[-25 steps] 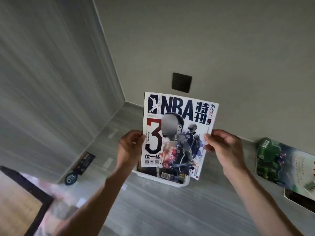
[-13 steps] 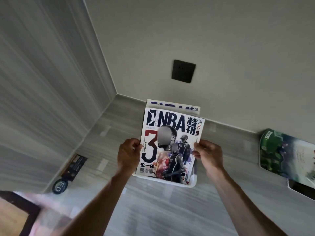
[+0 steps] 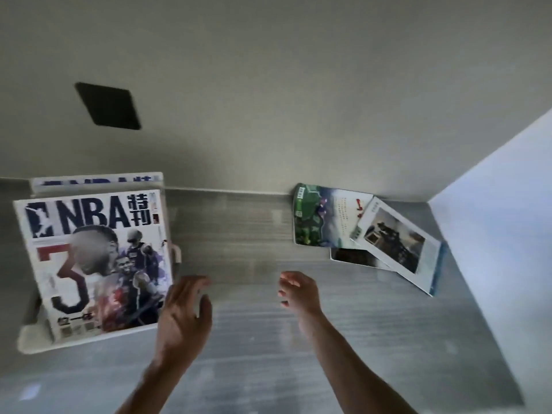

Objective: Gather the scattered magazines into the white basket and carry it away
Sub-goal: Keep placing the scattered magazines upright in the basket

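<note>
Left hand (image 3: pixel 182 318): released the NBA magazine, fingers spread, empty.
Right hand (image 3: pixel 298 292): let go too, loosely open, empty.
NBA magazine (image 3: pixel 92 261): now standing in the white basket (image 3: pixel 33 342).
Remaining magazines (image 3: pixel 367 234): scattered far right on the surface, probably next.

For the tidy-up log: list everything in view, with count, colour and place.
NBA magazine: one, white cover with dark blue title and a red 3, standing in the basket at left.
Second NBA magazine: one, only its top edge shows, behind the first.
Basket: one, white, on the floor at left by the wall.
Green magazine: one, lying on the floor at right by the wall.
Photo magazine: one, white-bordered, partly over the green one.
Dark magazine: one, mostly hidden beneath those two.
Wall plate: one, black, on the wall.
Left hand: open, beside the basket.
Right hand: open, empty, above the floor.
</note>
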Available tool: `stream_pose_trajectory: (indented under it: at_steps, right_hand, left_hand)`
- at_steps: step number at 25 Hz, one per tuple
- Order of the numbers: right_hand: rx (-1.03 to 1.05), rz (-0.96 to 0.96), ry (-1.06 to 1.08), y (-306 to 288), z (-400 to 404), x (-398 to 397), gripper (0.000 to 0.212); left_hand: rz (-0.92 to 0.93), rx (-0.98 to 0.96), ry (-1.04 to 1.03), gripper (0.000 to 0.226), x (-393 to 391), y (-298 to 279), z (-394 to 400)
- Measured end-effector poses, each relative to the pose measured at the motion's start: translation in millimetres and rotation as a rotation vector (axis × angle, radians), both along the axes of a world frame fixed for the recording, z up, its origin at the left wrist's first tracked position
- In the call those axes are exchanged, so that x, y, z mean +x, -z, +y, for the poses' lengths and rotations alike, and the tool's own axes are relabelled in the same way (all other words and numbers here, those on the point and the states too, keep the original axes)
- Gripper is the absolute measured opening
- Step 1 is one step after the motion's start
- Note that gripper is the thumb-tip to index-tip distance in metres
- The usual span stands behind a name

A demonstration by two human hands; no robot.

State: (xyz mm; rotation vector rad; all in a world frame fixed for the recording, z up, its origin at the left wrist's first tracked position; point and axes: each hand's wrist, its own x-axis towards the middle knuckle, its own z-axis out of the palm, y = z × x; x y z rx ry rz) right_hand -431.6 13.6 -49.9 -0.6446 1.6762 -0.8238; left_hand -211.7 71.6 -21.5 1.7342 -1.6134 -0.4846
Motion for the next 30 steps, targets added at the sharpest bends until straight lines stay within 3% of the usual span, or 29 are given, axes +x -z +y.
stream_pose_trajectory:
  at_steps: [4,6,12,17,20,22,26,28,30]
  right_hand:
    - [0.011,0.438,-0.036,28,10,-139,0.015]
    - [0.01,0.615,-0.11,34,9,-193,0.021]
    - [-0.059,1.054,-0.379,52,-39,-304,0.043]
    - [0.086,1.243,-0.446,73,-61,-328,0.061]
    - [-0.029,1.434,-0.499,78,-66,-332,0.042]
    - [-0.11,1.45,-0.544,76,-66,-338,0.03]
    - [-0.257,1.271,-0.492,58,-64,-327,0.018]
    - [-0.327,1.075,-0.46,46,-52,-302,0.015]
    - [-0.367,0.782,-0.513,38,-25,-258,0.018]
  left_hand:
    - [0.02,0.119,0.204,0.023,-125,20,-15]
    - [-0.068,0.236,0.264,0.029,-160,36,-25]
    - [-0.462,0.791,0.485,0.085,-232,78,-63]
    - [-0.557,0.782,0.519,0.088,-235,86,-62]
    - [-0.592,0.782,0.519,0.09,-236,85,-64]
    - [-0.619,0.785,0.531,0.091,-236,87,-65]
    - [-0.644,0.838,0.569,0.099,-231,92,-67]
    - [-0.592,0.861,0.569,0.091,-227,94,-70]
    - [-0.405,0.852,0.486,0.072,-220,90,-76]
